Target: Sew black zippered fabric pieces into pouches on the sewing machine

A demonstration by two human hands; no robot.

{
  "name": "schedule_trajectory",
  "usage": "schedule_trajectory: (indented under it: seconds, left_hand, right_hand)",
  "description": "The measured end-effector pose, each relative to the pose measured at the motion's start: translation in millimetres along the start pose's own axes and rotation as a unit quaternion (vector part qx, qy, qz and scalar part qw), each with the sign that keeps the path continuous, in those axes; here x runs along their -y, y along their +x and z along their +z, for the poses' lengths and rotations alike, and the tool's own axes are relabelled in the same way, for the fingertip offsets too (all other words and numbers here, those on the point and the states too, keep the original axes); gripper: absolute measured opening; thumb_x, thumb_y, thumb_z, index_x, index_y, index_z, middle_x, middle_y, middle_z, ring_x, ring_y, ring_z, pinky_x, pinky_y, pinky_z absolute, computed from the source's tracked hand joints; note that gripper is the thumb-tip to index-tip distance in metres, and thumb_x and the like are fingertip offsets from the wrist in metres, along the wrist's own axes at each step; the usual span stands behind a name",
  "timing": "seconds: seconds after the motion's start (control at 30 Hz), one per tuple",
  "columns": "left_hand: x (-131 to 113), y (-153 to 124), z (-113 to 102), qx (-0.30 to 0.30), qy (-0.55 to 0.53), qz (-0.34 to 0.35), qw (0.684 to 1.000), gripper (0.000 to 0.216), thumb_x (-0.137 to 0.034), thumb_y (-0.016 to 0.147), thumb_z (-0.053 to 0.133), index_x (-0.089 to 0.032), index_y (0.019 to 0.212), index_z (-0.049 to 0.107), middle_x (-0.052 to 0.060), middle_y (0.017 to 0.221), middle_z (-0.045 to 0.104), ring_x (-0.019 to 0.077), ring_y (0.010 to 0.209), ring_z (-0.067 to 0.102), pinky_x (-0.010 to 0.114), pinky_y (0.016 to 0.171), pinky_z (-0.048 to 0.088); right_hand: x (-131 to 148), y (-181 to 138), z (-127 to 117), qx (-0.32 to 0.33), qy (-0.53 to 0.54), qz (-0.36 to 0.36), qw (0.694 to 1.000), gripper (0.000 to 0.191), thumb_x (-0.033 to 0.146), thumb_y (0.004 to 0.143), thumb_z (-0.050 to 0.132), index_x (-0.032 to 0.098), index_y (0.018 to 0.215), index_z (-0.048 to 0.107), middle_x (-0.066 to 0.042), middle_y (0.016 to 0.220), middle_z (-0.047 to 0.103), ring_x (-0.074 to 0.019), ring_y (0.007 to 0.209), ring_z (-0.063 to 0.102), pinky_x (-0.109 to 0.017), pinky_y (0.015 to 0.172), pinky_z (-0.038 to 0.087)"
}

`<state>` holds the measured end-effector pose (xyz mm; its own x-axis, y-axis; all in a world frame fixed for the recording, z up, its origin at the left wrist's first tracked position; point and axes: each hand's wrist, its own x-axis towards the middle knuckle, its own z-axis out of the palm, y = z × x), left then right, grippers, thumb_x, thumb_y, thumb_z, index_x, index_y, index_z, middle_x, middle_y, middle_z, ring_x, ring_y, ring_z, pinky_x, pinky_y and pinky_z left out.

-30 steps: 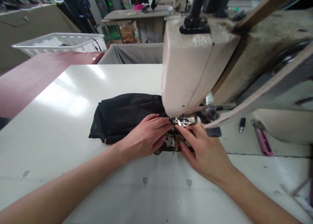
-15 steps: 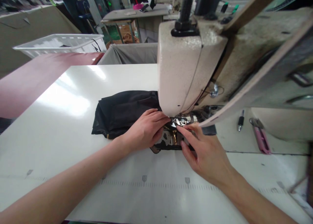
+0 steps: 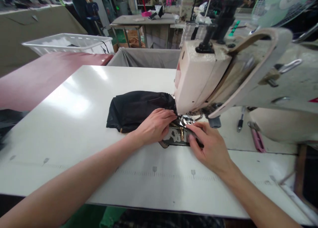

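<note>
A black fabric piece (image 3: 139, 108) lies on the white sewing table, its right end under the metal presser foot (image 3: 185, 120) of a sewing machine (image 3: 198, 79). My left hand (image 3: 156, 126) presses on that fabric just left of the foot, fingers together and thumb tucked at the near edge. On the other side, my right hand (image 3: 212, 146) holds the near right part of the piece between forefinger and thumb. Between my hands show a camouflage-like patterned strip (image 3: 172, 135) and a gold zipper pull (image 3: 182, 134). The needle tip is hard to make out.
A pen (image 3: 240, 120) and pink-handled thread snips (image 3: 257, 138) lie right of the machine head. A ruler scale (image 3: 174, 173) runs along the near tabletop. Behind are a white plastic basket (image 3: 69, 44), a grey cloth-lined bin (image 3: 149, 57) and a green fan (image 3: 280, 6).
The camera view has drawn back and turned, so more of the machine and the table's front edge shows. Both hands remain on the fabric beside the presser foot.
</note>
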<state>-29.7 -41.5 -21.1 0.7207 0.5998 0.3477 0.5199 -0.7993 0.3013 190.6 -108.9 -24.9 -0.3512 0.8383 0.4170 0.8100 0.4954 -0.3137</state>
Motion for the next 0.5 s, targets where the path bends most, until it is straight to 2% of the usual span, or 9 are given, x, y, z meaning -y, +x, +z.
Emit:
schedule_trajectory:
  seconds: [0.1, 0.2, 0.27, 0.33, 0.5]
  left_hand:
    - [-15, -30, -10, 0.033, -0.017, 0.003, 0.999, 0.041, -0.005, 0.079, 0.042, -0.011, 0.116, 0.059, 0.011, 0.122, 0.062, 0.021, 0.117, 0.056, 0.04, 0.105, 0.041]
    - [-37, -71, -24, 0.072, -0.055, 0.002, 0.996, 0.046, -0.005, 0.081, 0.041, -0.014, 0.124, 0.054, 0.009, 0.128, 0.06, 0.0188, 0.126, 0.05, 0.039, 0.113, 0.033]
    - [-48, -89, -32, 0.086, -0.075, -0.01, 0.993, 0.047, -0.005, 0.081, 0.042, -0.014, 0.126, 0.052, 0.008, 0.128, 0.06, 0.0176, 0.129, 0.047, 0.038, 0.116, 0.029]
    - [-52, -95, -37, 0.101, -0.095, -0.009, 0.99, 0.045, -0.008, 0.08, 0.045, -0.015, 0.124, 0.053, 0.008, 0.127, 0.061, 0.0181, 0.128, 0.047, 0.039, 0.116, 0.028]
    - [-48, -91, -39, 0.113, -0.128, 0.015, 0.985, 0.035, -0.018, 0.085, 0.05, -0.015, 0.12, 0.055, 0.01, 0.124, 0.062, 0.0205, 0.127, 0.049, 0.04, 0.115, 0.03]
  right_hand:
    - [-2, 0, -1, -0.015, 0.024, 0.01, 1.0, 0.025, 0.02, 0.087, 0.05, 0.021, 0.108, 0.063, -0.009, 0.101, 0.061, -0.0253, 0.09, 0.06, -0.043, 0.077, 0.051]
    - [-2, 1, -1, -0.019, 0.033, 0.009, 0.999, 0.021, 0.02, 0.086, 0.05, 0.021, 0.101, 0.065, -0.008, 0.099, 0.061, -0.0243, 0.09, 0.06, -0.042, 0.079, 0.051]
    - [-2, 2, -1, -0.016, 0.027, 0.007, 0.999, 0.02, 0.019, 0.086, 0.051, 0.021, 0.099, 0.065, -0.008, 0.099, 0.061, -0.0241, 0.091, 0.06, -0.042, 0.081, 0.051]
    - [-2, 2, -1, -0.021, 0.02, 0.01, 1.0, 0.019, 0.018, 0.086, 0.051, 0.021, 0.098, 0.066, -0.008, 0.099, 0.061, -0.0241, 0.091, 0.06, -0.041, 0.081, 0.051]
    - [-2, -1, -2, -0.026, 0.015, 0.018, 0.999, 0.019, 0.017, 0.086, 0.051, 0.021, 0.095, 0.067, -0.008, 0.097, 0.061, -0.0235, 0.092, 0.06, -0.039, 0.079, 0.051]
